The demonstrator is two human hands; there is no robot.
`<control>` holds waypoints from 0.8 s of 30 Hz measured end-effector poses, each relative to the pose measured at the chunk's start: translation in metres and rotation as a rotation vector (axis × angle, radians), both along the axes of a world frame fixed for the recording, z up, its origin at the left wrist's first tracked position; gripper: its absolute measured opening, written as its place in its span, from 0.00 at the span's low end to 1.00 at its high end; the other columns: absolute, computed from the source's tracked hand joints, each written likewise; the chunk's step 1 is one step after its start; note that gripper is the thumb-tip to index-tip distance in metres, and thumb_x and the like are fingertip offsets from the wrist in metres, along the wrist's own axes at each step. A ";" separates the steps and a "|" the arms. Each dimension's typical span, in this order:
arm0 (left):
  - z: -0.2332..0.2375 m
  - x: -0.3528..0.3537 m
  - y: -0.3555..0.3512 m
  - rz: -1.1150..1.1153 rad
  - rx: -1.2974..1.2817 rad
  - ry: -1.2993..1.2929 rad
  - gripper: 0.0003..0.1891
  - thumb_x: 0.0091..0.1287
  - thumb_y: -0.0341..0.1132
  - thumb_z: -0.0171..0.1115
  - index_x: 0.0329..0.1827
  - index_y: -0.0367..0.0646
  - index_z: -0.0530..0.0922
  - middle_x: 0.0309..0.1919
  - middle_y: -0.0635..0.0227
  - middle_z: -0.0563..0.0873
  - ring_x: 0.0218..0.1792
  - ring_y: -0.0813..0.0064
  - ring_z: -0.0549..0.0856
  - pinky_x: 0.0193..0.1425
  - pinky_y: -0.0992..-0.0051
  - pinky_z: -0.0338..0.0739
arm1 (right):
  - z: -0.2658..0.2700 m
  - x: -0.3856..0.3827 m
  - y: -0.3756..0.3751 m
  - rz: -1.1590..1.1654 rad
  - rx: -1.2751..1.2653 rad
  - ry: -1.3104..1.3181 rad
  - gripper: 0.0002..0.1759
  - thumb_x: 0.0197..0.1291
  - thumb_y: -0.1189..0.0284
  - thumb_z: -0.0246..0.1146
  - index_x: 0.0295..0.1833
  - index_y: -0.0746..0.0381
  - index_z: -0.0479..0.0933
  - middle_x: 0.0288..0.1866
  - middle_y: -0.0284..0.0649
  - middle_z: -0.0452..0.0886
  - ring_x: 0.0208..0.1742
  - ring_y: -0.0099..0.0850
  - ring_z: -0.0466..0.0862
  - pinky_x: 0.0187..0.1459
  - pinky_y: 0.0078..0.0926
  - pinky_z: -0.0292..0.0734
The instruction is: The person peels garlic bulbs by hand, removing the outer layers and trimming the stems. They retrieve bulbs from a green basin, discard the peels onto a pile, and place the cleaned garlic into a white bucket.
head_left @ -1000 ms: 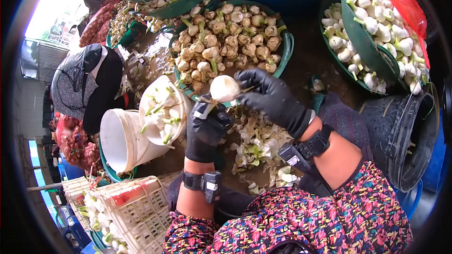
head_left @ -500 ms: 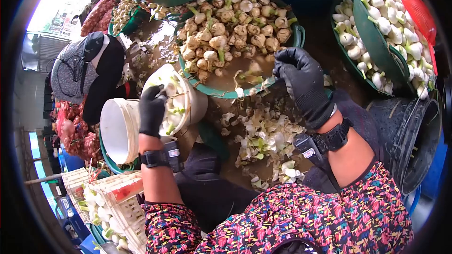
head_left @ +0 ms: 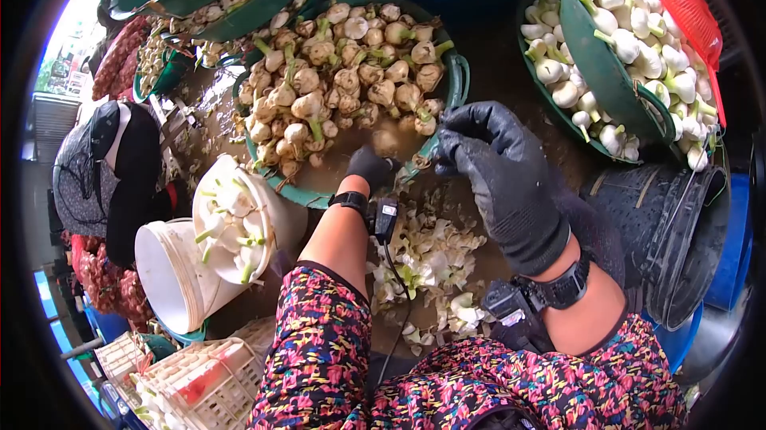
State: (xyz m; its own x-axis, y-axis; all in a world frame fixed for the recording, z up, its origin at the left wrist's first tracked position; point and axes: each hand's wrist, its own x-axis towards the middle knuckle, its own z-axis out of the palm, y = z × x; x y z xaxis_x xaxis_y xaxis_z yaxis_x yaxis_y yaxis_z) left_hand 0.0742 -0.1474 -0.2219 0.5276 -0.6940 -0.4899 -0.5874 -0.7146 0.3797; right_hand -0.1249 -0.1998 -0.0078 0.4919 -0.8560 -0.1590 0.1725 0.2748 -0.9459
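A green tub (head_left: 299, 197) in front of me holds a heap of dirty brown garlic bulbs (head_left: 343, 79) and murky water. My left hand (head_left: 371, 168), in a black glove, reaches over its near rim, right by a garlic bulb (head_left: 385, 141) in the water; its fingertips are mostly hidden. To the right of the tub's rim, my gloved right hand (head_left: 503, 183) is raised with thumb and fingers pinched together. I cannot tell what is in that pinch. A white bucket (head_left: 279, 207) of peeled white garlic bulbs (head_left: 233, 222) leans tilted at the left.
Garlic peelings (head_left: 431, 262) litter the floor below my hands. Another white bucket (head_left: 163, 270) lies tilted at the left. White garlic fills green basins (head_left: 614, 71) at the right, beside a red strainer (head_left: 688, 11). Black buckets (head_left: 646, 230) lie below these. A woven basket (head_left: 215, 382) stands lower left.
My left hand has left the white bucket and moved right into the green tub. The right hand remains pinched near the tub's rim. The view has shifted, moving the tub leftward.
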 end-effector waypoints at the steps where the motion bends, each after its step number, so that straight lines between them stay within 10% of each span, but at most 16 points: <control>1: -0.017 0.007 -0.001 -0.006 -0.003 0.002 0.33 0.47 0.50 0.72 0.53 0.37 0.76 0.50 0.44 0.80 0.52 0.48 0.79 0.58 0.61 0.73 | 0.001 -0.002 -0.002 0.009 0.005 0.018 0.07 0.58 0.79 0.61 0.42 0.66 0.75 0.32 0.33 0.79 0.32 0.16 0.77 0.34 0.16 0.74; 5: -0.011 0.006 0.014 -0.049 -0.054 0.088 0.17 0.54 0.37 0.67 0.44 0.36 0.81 0.39 0.54 0.86 0.43 0.57 0.85 0.52 0.65 0.76 | -0.001 -0.009 -0.011 0.058 0.034 0.035 0.10 0.56 0.78 0.63 0.44 0.67 0.75 0.34 0.34 0.79 0.32 0.17 0.77 0.35 0.17 0.75; 7: 0.018 -0.002 0.029 0.289 -0.570 0.671 0.11 0.57 0.26 0.62 0.44 0.36 0.81 0.38 0.62 0.87 0.40 0.72 0.84 0.49 0.72 0.77 | -0.004 -0.008 -0.011 0.082 -0.054 0.116 0.14 0.54 0.76 0.65 0.46 0.67 0.75 0.34 0.37 0.79 0.34 0.21 0.78 0.38 0.20 0.76; 12: 0.156 -0.054 0.060 0.009 -0.669 0.673 0.15 0.57 0.24 0.64 0.49 0.36 0.78 0.40 0.68 0.85 0.40 0.79 0.81 0.47 0.77 0.75 | -0.034 0.001 0.010 0.269 -0.511 0.269 0.27 0.43 0.67 0.70 0.52 0.61 0.74 0.41 0.49 0.80 0.48 0.42 0.81 0.54 0.34 0.73; 17: 0.148 -0.095 0.115 0.438 -0.598 1.030 0.14 0.61 0.30 0.65 0.49 0.38 0.78 0.39 0.68 0.85 0.38 0.76 0.81 0.45 0.76 0.76 | -0.011 -0.019 0.010 0.543 -0.447 0.408 0.29 0.42 0.75 0.66 0.55 0.60 0.71 0.45 0.42 0.80 0.47 0.26 0.79 0.51 0.25 0.74; 19: 0.112 -0.103 0.141 -0.223 -0.094 0.351 0.16 0.62 0.31 0.64 0.53 0.36 0.77 0.42 0.68 0.84 0.41 0.76 0.81 0.47 0.77 0.76 | -0.012 -0.025 0.004 0.297 -0.352 0.396 0.25 0.42 0.69 0.69 0.49 0.59 0.73 0.40 0.45 0.82 0.42 0.37 0.84 0.46 0.30 0.78; 23: 0.112 -0.107 0.147 -0.267 -0.400 0.133 0.19 0.64 0.32 0.62 0.57 0.35 0.74 0.47 0.67 0.82 0.45 0.78 0.80 0.51 0.79 0.74 | -0.027 -0.023 -0.001 0.331 -0.049 0.204 0.31 0.43 0.63 0.74 0.52 0.64 0.71 0.40 0.44 0.83 0.40 0.29 0.83 0.45 0.27 0.78; 24: 0.146 -0.103 0.132 0.078 -0.590 0.548 0.19 0.64 0.31 0.60 0.57 0.33 0.74 0.48 0.63 0.81 0.47 0.71 0.80 0.53 0.73 0.75 | -0.030 -0.020 0.006 0.383 -0.063 0.234 0.32 0.43 0.61 0.74 0.52 0.64 0.71 0.40 0.43 0.82 0.40 0.28 0.83 0.45 0.26 0.78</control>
State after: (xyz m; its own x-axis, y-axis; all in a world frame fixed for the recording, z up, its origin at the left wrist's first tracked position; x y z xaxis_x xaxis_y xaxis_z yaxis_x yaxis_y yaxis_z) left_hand -0.0291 -0.0156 -0.0757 0.3763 -0.8899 -0.2577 -0.1653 -0.3382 0.9264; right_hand -0.1449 -0.1943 -0.0381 0.7322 -0.6307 -0.2572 -0.1513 0.2176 -0.9642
